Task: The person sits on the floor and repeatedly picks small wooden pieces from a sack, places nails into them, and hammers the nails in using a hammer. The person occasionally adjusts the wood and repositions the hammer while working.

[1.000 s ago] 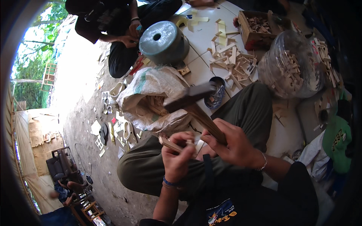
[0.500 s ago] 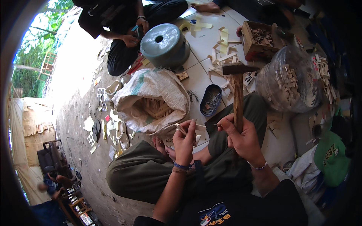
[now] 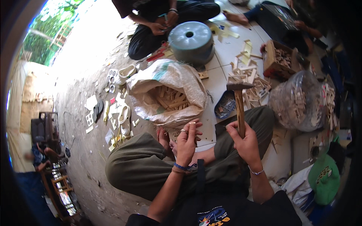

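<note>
My right hand (image 3: pixel 245 145) is closed round the wooden handle of a hammer (image 3: pixel 240 109), which stands upright with its dark metal head at the top. Its thumb and forefinger are pressed together; whether a nail is between them is too small to tell. To its left, my left hand (image 3: pixel 186 145) pinches a small pale wooden piece (image 3: pixel 193 122), mostly hidden by the thumb and fingers. Just beyond the left hand is a white woven sack (image 3: pixel 151 81) holding wooden pieces (image 3: pixel 171 97). A dark blue oval tray (image 3: pixel 225 104) of nails lies beyond the right hand.
A grey-blue round stool (image 3: pixel 192 45) stands past the sack, near another person's hands (image 3: pixel 162 24). Wooden pieces (image 3: pixel 250 81) are piled on the tiles. At right are a wooden box (image 3: pixel 268 62), a clear plastic tub (image 3: pixel 298 100) and a green cap (image 3: pixel 324 173). Shoes (image 3: pixel 124 116) and scraps lie left.
The view has shifted, so the sack, stool and tray appear farther right. My left hand has turned, hiding more of the wooden piece. The nail seen at my right fingertips no longer shows clearly.
</note>
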Demonstrator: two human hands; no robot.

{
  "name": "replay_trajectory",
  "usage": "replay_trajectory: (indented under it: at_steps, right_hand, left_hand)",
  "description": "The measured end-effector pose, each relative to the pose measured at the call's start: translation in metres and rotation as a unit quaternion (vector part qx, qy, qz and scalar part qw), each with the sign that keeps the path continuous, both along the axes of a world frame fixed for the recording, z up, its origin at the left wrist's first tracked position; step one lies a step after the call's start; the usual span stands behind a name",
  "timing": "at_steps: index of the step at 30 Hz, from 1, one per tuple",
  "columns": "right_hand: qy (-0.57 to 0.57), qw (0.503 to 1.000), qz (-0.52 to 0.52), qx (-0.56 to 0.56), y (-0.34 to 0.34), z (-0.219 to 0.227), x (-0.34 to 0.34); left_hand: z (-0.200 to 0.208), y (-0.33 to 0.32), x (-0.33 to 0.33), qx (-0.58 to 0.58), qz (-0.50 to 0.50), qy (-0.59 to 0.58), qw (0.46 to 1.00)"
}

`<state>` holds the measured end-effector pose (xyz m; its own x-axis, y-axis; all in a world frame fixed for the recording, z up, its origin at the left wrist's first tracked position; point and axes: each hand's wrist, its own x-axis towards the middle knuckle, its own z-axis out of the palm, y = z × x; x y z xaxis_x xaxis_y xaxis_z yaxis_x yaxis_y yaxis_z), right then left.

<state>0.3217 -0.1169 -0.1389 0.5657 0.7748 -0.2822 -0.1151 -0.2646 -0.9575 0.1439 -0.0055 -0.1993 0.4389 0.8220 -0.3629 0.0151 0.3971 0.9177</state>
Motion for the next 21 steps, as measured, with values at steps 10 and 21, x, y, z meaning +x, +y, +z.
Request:
replay_trajectory:
  at_steps: [10,21]
  right_hand:
    - [-0.058,0.975,0.156,-0.147,-0.015,-0.081,-0.011]
    - [-0.012,0.956,0.189,-0.224,-0.053,-0.131,-0.016]
  left_hand:
    - [0.010,0.082,0.002,0.105,0.152,-0.069,0.980]
    - [-0.090,0.257,-0.066,0.263,-0.062,0.550,0.790]
